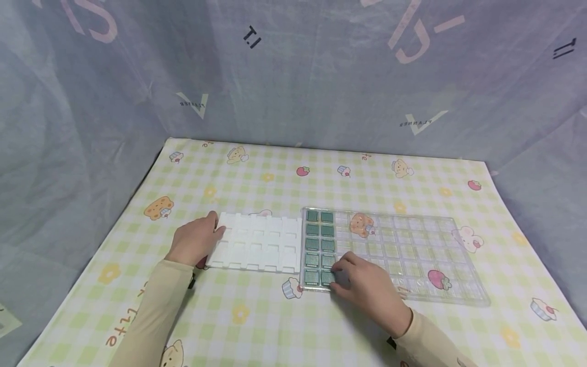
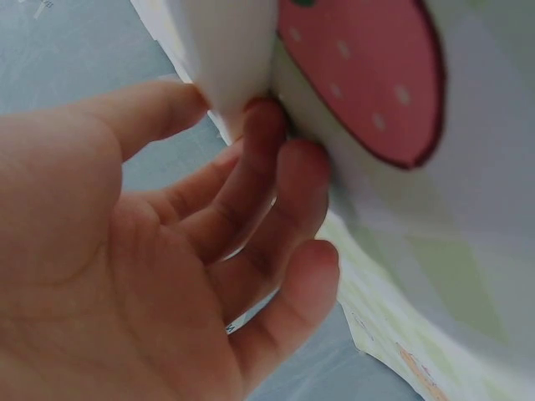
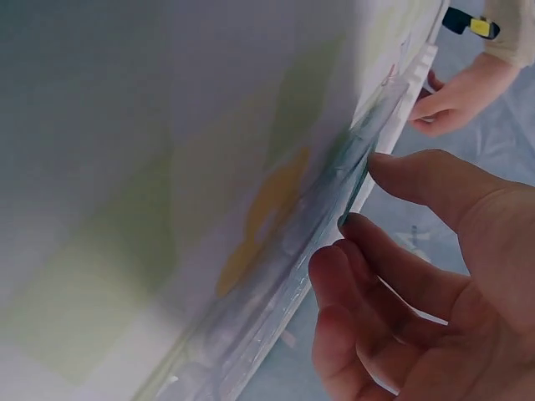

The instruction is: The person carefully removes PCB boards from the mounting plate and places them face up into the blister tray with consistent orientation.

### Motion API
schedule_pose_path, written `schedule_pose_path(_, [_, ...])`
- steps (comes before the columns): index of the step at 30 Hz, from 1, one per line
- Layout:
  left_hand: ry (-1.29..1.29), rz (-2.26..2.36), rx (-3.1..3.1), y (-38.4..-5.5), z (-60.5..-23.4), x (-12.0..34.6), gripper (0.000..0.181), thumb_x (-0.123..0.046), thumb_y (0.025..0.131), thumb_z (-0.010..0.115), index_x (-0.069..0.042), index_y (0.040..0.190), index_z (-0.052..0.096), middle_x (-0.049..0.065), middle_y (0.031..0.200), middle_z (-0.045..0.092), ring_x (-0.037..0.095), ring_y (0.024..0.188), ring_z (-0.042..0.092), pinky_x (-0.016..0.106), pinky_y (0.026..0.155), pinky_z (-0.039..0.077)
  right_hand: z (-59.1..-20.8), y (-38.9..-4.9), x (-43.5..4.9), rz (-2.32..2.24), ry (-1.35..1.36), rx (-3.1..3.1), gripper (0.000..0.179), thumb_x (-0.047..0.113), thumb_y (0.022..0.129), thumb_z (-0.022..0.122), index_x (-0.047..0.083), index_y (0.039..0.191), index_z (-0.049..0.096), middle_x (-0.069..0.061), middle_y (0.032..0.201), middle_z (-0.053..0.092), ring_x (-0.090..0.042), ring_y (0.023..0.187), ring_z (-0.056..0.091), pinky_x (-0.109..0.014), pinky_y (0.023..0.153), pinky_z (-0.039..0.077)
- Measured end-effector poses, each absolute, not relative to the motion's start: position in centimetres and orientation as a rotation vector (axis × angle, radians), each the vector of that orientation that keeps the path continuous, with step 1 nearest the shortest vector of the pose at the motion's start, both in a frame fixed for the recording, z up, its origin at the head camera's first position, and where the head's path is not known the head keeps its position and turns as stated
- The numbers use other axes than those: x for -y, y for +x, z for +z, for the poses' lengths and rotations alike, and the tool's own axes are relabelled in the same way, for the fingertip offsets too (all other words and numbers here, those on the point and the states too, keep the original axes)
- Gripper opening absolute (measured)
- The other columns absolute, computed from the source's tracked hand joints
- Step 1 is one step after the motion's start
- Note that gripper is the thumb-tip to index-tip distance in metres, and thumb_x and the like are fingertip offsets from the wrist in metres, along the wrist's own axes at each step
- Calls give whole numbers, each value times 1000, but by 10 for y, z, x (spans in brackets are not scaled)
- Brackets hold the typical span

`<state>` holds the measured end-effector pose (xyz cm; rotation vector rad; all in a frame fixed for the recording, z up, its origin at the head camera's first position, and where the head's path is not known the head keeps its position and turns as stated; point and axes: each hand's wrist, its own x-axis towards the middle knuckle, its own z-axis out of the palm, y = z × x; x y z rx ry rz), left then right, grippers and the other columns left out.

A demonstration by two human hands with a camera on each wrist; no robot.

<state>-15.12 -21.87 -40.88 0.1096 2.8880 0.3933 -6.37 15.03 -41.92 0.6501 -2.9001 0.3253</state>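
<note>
At the left end of a white moulded tray (image 1: pixel 257 244), my left hand (image 1: pixel 194 240) grips the edge. In the left wrist view its thumb and index finger pinch the tray's white corner (image 2: pixel 236 50). Butted against that tray on the right is a clear plastic compartment tray (image 1: pixel 417 255). Green square chips with pale dots fill its two leftmost columns. My right hand (image 1: pixel 367 288) is at the near end of the second column, pinching a green chip (image 1: pixel 327 278) by its edges between thumb and index finger. The right wrist view shows this chip (image 3: pixel 357 190) edge-on, at tray level.
A checked cloth (image 1: pixel 257 316) with printed cartoons covers the table. Its pattern shows through the clear tray's other compartments. Grey-blue fabric (image 1: pixel 293 76) hangs behind the table and at both sides.
</note>
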Motion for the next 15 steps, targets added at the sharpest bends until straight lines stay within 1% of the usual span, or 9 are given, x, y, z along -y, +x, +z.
schedule_pose_path(6, [111, 398, -2890, -151, -407, 219, 25, -28, 106, 51, -5, 98, 48, 9, 63, 52, 22, 53, 51, 32, 49, 35, -423, -64, -151, 322, 689, 2842, 26, 24, 72, 91, 17, 91, 75, 9, 91, 66, -3, 70, 62, -21, 61, 50])
schedule_pose_path(12, [115, 411, -2890, -152, -408, 219, 25, -29, 107, 51, -6, 97, 48, 9, 63, 51, 22, 53, 51, 32, 49, 34, -425, -64, -151, 321, 677, 2851, 25, 25, 73, 91, 18, 92, 76, 10, 91, 66, -2, 68, 60, -20, 59, 48])
schedule_pose_path(15, [111, 409, -2884, -152, -409, 219, 25, -29, 107, 50, -6, 97, 48, 8, 63, 51, 22, 53, 52, 33, 50, 35, -424, -63, -150, 341, 644, 2877, 22, 26, 76, 89, 19, 92, 75, 10, 92, 66, -2, 68, 59, -21, 59, 48])
